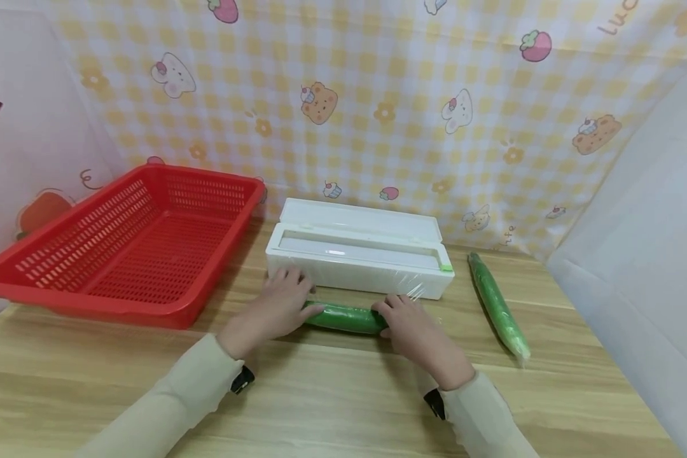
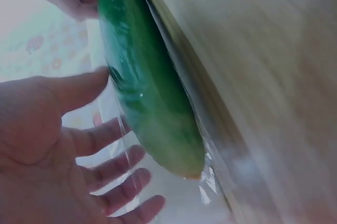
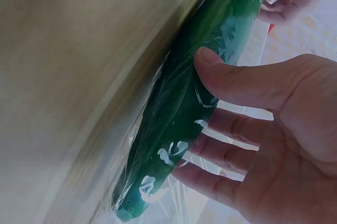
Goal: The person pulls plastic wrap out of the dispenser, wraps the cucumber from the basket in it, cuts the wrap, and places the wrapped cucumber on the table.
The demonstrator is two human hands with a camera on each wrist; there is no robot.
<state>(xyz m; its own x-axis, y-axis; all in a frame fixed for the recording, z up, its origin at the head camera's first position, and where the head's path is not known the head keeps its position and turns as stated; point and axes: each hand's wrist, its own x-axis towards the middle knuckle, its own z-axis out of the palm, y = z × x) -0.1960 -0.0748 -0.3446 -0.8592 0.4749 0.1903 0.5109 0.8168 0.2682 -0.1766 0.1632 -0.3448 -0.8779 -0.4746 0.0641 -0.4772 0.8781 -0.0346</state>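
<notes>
A green cucumber (image 1: 343, 319) in clear plastic wrap lies crosswise on the table, in front of the white wrap dispenser box (image 1: 360, 280). At its left end is my left hand (image 1: 279, 306); in the left wrist view the thumb touches the cucumber (image 2: 150, 87) while the other fingers spread beside it, behind clear film. My right hand (image 1: 409, 326) grips the right end. The right wrist view shows that thumb on top of the cucumber (image 3: 184, 90) and the fingers at its far side, their tips partly hidden. Creased film (image 1: 410, 284) shows on the box front.
A red plastic basket (image 1: 186, 305) stands at the left. To the right of the box lies a second wrapped cucumber (image 1: 495, 302). The box's lid (image 1: 360, 219) is raised at the back. Behind it hangs a yellow-checked cloth (image 1: 378, 152).
</notes>
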